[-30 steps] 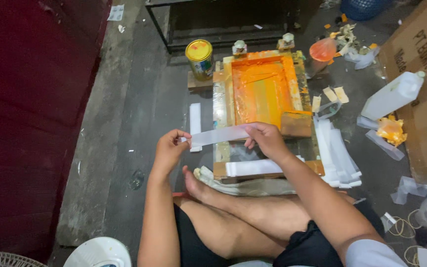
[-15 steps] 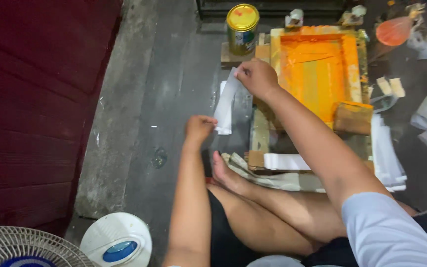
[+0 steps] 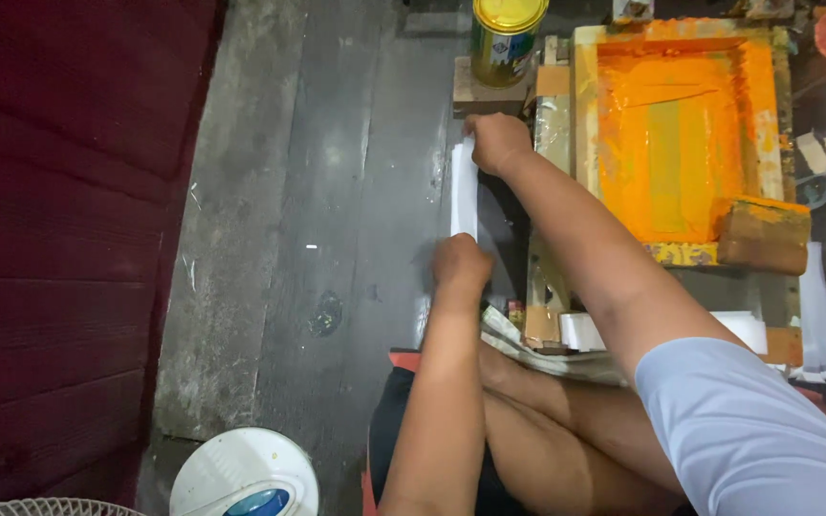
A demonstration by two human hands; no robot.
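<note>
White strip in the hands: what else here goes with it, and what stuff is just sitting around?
In use:
white strip, held by left hand and right hand
orange screen frame
inky block on the frame

Lying about:
yellow-lidded can
fan base
white pieces

Both hands hold a white strip [image 3: 464,186] just left of the orange printing frame [image 3: 683,134], left hand [image 3: 461,266] nearer, right hand [image 3: 497,143] farther.
</note>
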